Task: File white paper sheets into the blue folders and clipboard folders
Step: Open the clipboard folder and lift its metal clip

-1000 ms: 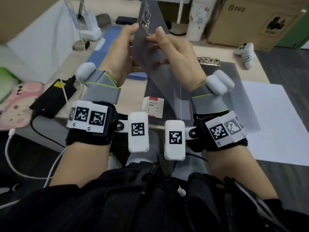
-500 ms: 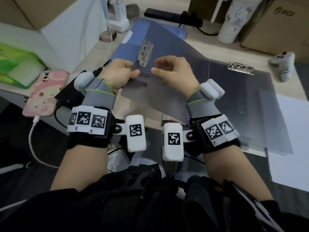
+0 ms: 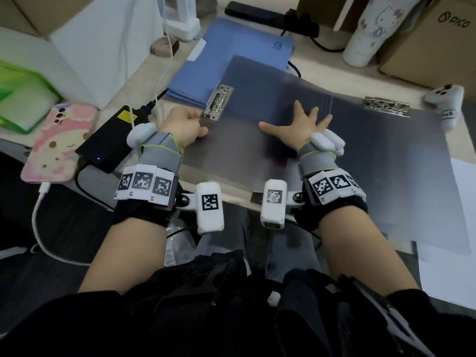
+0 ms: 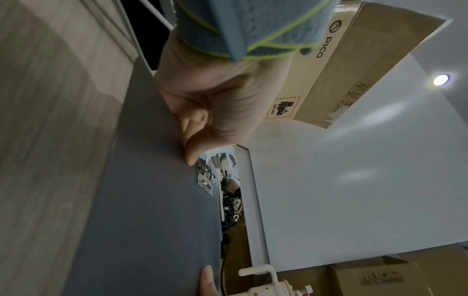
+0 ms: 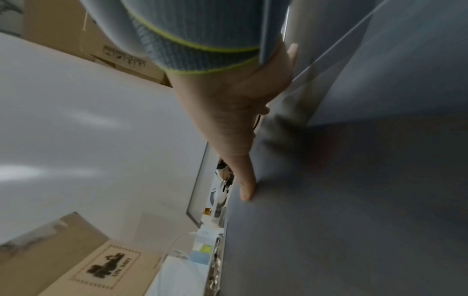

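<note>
A grey clipboard folder [image 3: 244,140] lies flat on the desk, its metal clip [image 3: 219,101] at the left end. My left hand [image 3: 185,124] pinches its left edge beside the clip, thumb on top; the left wrist view shows that hand [image 4: 202,112] curled against the grey board [image 4: 152,200]. My right hand [image 3: 296,122] rests flat on the board with fingers spread, and in the right wrist view the hand [image 5: 240,130] presses on the grey surface [image 5: 354,200]. A second grey clipboard [image 3: 399,163] lies beneath, to the right. Blue folders [image 3: 231,60] lie behind. White paper sheets [image 3: 461,202] lie at the right.
A pink phone [image 3: 59,143] and a black charger [image 3: 108,140] with cables lie at the left desk edge. A white box [image 3: 103,47] stands behind them. A white tumbler [image 3: 371,29], a cardboard box [image 3: 438,39] and a small white device [image 3: 448,106] stand at the back right.
The grey clipboard, held up with both hands, has come down flat onto the desk. My right hand let go of it and spread flat on top.
</note>
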The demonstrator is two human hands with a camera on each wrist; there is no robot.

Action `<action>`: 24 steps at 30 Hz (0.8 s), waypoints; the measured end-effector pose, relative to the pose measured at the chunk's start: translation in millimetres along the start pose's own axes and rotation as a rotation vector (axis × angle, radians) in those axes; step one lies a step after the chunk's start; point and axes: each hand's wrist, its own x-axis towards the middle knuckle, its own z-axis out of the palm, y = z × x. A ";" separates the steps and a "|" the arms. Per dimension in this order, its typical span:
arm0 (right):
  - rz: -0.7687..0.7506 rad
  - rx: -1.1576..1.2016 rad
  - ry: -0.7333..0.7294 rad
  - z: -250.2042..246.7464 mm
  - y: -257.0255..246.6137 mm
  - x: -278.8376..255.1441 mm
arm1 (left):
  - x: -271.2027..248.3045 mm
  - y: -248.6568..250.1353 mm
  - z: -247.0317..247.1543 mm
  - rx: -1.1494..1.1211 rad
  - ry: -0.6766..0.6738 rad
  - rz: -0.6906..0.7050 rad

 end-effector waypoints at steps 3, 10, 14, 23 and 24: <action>0.055 -0.012 -0.043 1.8 4.7 -1.1 | 13.7 -9.2 4.2 -0.074 0.001 -0.070; 0.052 -0.004 -0.074 12.2 11.3 4.9 | 19.2 -0.5 16.0 -0.159 0.153 -0.091; 0.051 0.012 -0.088 14.0 12.4 5.0 | 25.3 -4.1 17.6 -0.183 0.186 -0.095; 0.048 0.012 -0.098 12.7 12.8 1.5 | 101.4 -57.1 14.1 -0.330 0.120 -0.238; 0.047 0.007 -0.099 12.3 12.5 0.7 | 92.9 -50.6 13.4 -0.340 0.110 -0.236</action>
